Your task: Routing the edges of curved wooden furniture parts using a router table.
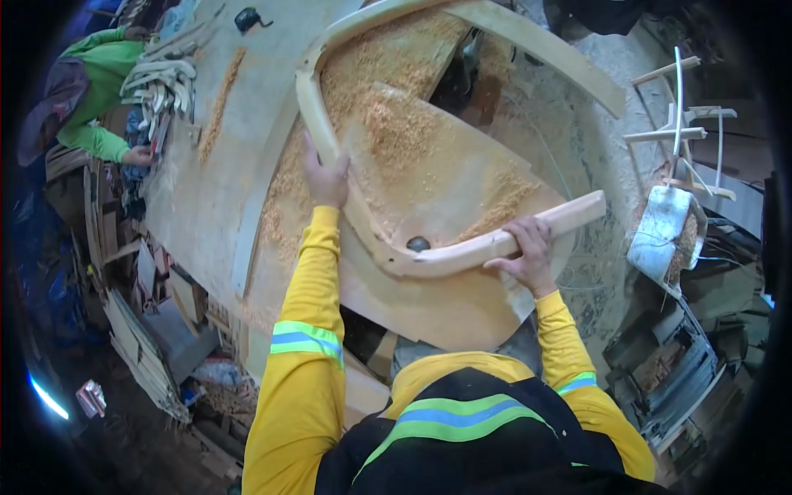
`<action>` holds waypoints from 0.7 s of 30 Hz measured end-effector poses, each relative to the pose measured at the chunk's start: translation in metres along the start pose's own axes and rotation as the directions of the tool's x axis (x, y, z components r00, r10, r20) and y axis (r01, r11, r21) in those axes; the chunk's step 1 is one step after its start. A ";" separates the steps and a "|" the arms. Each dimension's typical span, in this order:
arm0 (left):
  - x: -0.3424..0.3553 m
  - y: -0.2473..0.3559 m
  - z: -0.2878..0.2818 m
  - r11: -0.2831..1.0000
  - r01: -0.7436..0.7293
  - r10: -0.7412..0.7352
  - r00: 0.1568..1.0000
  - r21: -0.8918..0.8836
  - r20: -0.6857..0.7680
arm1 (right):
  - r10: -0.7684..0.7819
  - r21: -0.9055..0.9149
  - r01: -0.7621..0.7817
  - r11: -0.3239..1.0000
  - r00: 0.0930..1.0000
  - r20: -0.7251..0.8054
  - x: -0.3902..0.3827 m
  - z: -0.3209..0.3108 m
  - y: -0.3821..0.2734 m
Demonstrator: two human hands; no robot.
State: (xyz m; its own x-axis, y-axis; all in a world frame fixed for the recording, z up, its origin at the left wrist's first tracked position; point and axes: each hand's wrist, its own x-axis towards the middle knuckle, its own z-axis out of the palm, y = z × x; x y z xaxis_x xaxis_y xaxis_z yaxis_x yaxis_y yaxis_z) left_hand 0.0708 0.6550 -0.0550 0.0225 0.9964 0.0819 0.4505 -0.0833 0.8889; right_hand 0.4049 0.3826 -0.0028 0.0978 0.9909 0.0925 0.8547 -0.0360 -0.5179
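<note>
A large pale curved wooden frame (375,245), rounded at its bends, rests over the wood-topped work surface in front of me. My left hand (327,176) is closed around its left side, with the thumb on the inner edge. Toward the free end of the near arm, my right hand (529,254) grips the wood with its fingers over the top and its thumb at the near side. A small dark round object (418,244) lies just inside the near bend. Wood shavings (398,124) are heaped on the board within the frame.
A co-worker in a green sleeve (103,91) reaches toward the table's left edge, near a pile of curved wooden pieces (161,87). A dark tape measure (248,20) lies at the far left. Stacked boards (140,355) stand lower left; a metal container (660,235) and wooden sticks stand right.
</note>
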 end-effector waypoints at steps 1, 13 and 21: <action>0.003 0.000 0.001 1.000 -0.012 0.012 1.000 -0.011 0.001 | -0.015 -0.007 0.014 1.000 1.000 -0.021 0.000 0.001 -0.002; 0.033 0.013 0.000 0.999 -0.013 0.011 0.998 0.036 0.062 | -0.022 -0.037 0.020 0.999 0.998 -0.065 0.006 0.003 -0.019; 0.036 0.001 0.005 0.986 -0.105 0.096 0.993 0.130 0.075 | 0.037 -0.078 -0.041 0.996 0.998 -0.051 -0.010 0.013 -0.029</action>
State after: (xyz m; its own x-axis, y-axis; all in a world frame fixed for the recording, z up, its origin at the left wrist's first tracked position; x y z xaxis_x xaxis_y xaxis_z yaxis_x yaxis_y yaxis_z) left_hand 0.0766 0.6913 -0.0529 0.1324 0.9823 0.1329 0.5580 -0.1846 0.8090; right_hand 0.3722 0.3751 0.0007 0.1555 0.9810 0.1164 0.8869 -0.0868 -0.4537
